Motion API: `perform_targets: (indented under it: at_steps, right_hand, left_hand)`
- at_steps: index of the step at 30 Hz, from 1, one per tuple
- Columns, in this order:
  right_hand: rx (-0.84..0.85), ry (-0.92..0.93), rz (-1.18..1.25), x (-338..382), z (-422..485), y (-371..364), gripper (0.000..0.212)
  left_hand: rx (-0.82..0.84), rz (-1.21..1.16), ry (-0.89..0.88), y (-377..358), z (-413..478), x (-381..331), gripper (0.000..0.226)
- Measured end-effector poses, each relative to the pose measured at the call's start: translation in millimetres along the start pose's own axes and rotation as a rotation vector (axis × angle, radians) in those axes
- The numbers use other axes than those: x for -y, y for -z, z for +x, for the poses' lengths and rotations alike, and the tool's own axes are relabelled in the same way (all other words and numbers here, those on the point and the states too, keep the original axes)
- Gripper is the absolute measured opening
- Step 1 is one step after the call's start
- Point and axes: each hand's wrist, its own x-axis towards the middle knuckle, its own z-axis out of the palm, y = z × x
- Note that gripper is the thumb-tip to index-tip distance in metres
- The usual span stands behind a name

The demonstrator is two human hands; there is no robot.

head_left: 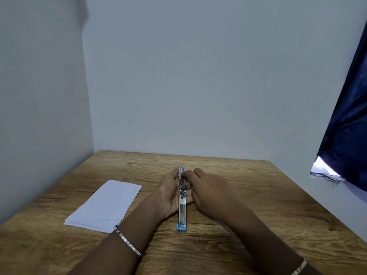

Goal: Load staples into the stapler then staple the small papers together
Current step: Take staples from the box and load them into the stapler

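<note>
A blue and silver stapler point(182, 210) lies opened out flat along the middle of the wooden table point(258, 205), its metal channel facing up. My left hand point(169, 195) cups its far half from the left, fingers curled round it. My right hand point(210, 192) comes in from the right, fingertips pinching at the channel near the far end; whatever it pinches is too small to make out. A stack of small white papers point(105, 206) sits on the table to the left, apart from both hands.
Grey walls close the table in at the left and the back. A dark blue curtain point(345, 135) hangs at the right, with a bright gap at its lower edge. Bare wood lies in front of and to the right of the stapler.
</note>
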Motion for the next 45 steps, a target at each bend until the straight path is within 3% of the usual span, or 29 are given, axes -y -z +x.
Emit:
perform_targets:
  at_steps: [8, 12, 16, 20, 28, 45]
  right_hand:
    - [-0.023, -0.029, 0.272, -11.2, -3.0, -1.4, 0.057]
    - [-0.084, -0.03, 0.371, -13.7, -2.2, -1.4, 0.042]
    - [-0.086, -0.034, 0.573, -15.9, -1.4, 1.8, 0.038]
    - [-0.152, -0.073, 0.723, -12.3, 2.5, 0.2, 0.014]
    - [-0.226, -0.136, 0.717, -14.2, 2.6, -5.8, 0.007]
    - [-0.167, -0.072, 0.446, -6.2, 1.0, -6.4, 0.015]
  left_hand:
    - [-0.053, -0.056, -0.002, -2.4, 2.9, 1.0, 0.066]
    - [-0.035, -0.109, 0.001, -1.3, 4.0, 0.7, 0.083]
    - [0.024, -0.159, 0.012, -2.3, 3.3, -0.1, 0.085]
    - [0.046, -0.121, 0.01, -2.5, 1.4, 0.6, 0.085]
    - [0.108, -0.086, 0.007, -3.3, 6.2, 5.5, 0.096]
    - [0.093, 0.013, -0.033, -4.1, 7.2, 7.0, 0.074]
